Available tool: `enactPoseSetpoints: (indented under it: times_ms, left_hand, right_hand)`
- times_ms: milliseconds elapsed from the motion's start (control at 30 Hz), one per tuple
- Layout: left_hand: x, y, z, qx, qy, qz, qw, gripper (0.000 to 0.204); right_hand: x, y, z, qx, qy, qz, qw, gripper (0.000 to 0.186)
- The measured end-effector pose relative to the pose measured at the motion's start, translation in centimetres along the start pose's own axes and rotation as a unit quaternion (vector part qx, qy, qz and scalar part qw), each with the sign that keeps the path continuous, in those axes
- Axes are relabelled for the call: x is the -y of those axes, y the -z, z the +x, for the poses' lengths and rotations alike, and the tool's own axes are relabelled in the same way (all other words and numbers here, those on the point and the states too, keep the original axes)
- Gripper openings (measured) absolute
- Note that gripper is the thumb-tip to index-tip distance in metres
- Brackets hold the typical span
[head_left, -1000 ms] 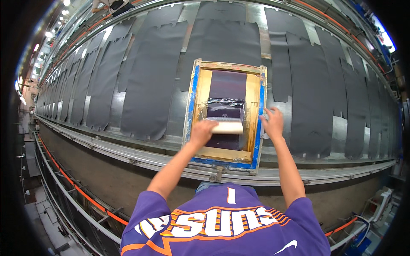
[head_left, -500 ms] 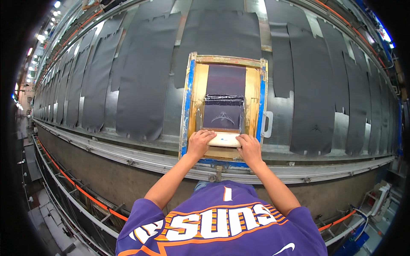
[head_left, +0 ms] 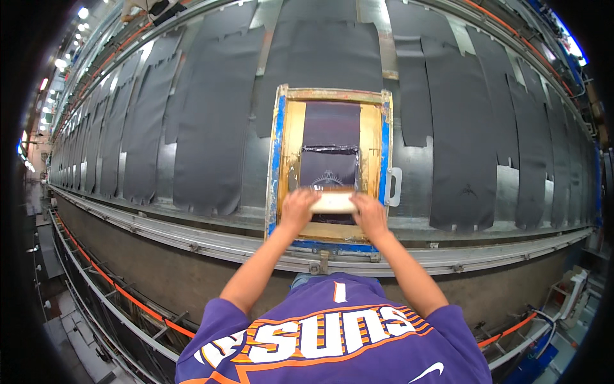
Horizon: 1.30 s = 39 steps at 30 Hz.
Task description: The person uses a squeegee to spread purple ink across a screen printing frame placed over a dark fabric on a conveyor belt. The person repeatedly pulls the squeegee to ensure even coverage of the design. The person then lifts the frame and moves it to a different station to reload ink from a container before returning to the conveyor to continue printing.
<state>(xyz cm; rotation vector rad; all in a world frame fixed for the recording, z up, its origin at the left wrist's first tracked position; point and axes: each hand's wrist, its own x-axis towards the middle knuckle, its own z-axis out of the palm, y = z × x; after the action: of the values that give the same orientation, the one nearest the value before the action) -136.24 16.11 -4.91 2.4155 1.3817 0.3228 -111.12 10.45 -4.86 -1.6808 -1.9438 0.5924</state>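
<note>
Cream, smooth, straight bar point(head_left: 334, 203) clasped at both ends

Bare left hand point(head_left: 299, 210) and bare right hand point(head_left: 371, 214) curl snugly round the bar's two ends, fingers closed on it; exact thumb placement is blurred; the bar lies crosswise over the lower half of the glossy, dark rectangular panel point(head_left: 331, 125), inside the scuffed, blue-edged, yellow-lined frame point(head_left: 279, 128); heavier pressure from one hand could skew the bar and leave an uneven streak; a knuckle straying sideways could catch the frame's wall; the white, loop-shaped handle point(head_left: 398, 185) is unheld, so a hard pull might shift the frame.
</note>
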Motion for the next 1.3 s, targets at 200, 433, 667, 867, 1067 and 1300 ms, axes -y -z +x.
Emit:
enactPoseSetpoints:
  times_ms: [200, 433, 667, 867, 1067, 1300]
  left_hand:
    - [2.1, 2.7, 2.6, 0.040, 0.044, -0.120, 0.991, 0.045]
    - [4.1, 4.2, 11.4, 0.055, 0.072, -0.091, 0.992, 0.042]
    - [1.5, 0.2, -3.3, -0.026, -0.029, -0.059, 0.997, 0.063]
    - [4.0, 6.3, -10.4, 0.003, -0.055, -0.078, 0.995, 0.071]
    - [19.5, 15.0, -15.6, -0.018, 0.001, -0.059, 0.998, 0.061]
    - [32.1, 19.2, -19.5, -0.039, -0.014, 0.003, 0.999, 0.054]
  right_hand:
    - [-2.6, 3.2, 1.4, -0.033, -0.180, 0.221, 0.958, 0.044]
    - [-12.7, 0.6, 5.0, -0.167, -0.281, 0.208, 0.922, 0.028]
    - [-6.9, 2.1, 7.3, -0.306, -0.214, 0.174, 0.911, 0.019]
    - [-0.9, -0.9, 10.1, -0.311, -0.213, 0.142, 0.915, 0.021]
    - [13.6, -13.6, 15.3, -0.300, -0.179, 0.239, 0.906, 0.021]
    - [22.9, -21.8, 18.5, -0.269, -0.224, 0.196, 0.916, 0.020]
